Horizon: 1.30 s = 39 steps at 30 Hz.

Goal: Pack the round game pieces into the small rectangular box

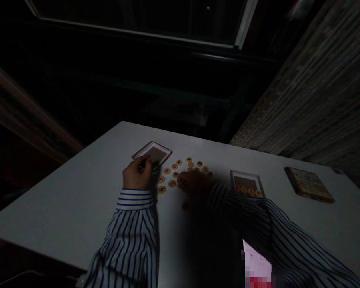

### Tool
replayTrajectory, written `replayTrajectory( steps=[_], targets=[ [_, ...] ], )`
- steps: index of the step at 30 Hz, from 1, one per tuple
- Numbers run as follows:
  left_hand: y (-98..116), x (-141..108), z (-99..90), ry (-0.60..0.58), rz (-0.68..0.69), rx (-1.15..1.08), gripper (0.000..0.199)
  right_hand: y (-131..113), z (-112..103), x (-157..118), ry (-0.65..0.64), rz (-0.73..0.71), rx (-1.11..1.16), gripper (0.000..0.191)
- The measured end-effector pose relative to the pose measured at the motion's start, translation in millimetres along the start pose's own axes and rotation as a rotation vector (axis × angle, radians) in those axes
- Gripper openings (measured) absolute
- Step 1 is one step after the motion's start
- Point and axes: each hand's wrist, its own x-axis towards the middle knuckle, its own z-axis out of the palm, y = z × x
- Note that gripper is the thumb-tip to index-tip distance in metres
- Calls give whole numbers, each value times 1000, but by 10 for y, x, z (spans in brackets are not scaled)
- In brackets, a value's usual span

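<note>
One white, straight-edged table (78, 192). Far right on it: flat brown rectangular box with pale printed top (310, 185). Two shallow, white-walled, brown-floored open boxes, left (158, 153) and right (246, 181) of centre. Left hand (138, 172): thumb and finger drawn together at left box; contents cannot be told. Right hand (195, 182): curled low, shadowed; contents likewise unclear. Round tan discs with red or dark characters (172, 184) lie scattered between the boxes; four line the right one. Step, judged: handling loose discs; next move calls for precise fingertip pinching.
</note>
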Motion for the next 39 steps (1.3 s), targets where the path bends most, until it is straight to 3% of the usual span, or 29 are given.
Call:
replayTrajectory(
  steps=[7, 15, 25, 29, 39],
  targets=[
    [-10, -10, 19, -26, -1, 19, 31, -116, 73, -41, -1, 67, -171, 25],
    [-13, -20, 44, -26, 15, 22, 30, -239, 3, -73, -7, 123, -225, 27],
    [-10, -23, 56, -22, 43, 37, 28, -199, 59, -88, 63, 60, -253, 24],
    [25, -32, 61, -53, 64, 36, 29, -89, -18, -91, 80, 33, -246, 26],
    [217, 29, 205, -344, 316, 157, 30, 454, -359, -56, 50, 255, -280, 25]
  ],
)
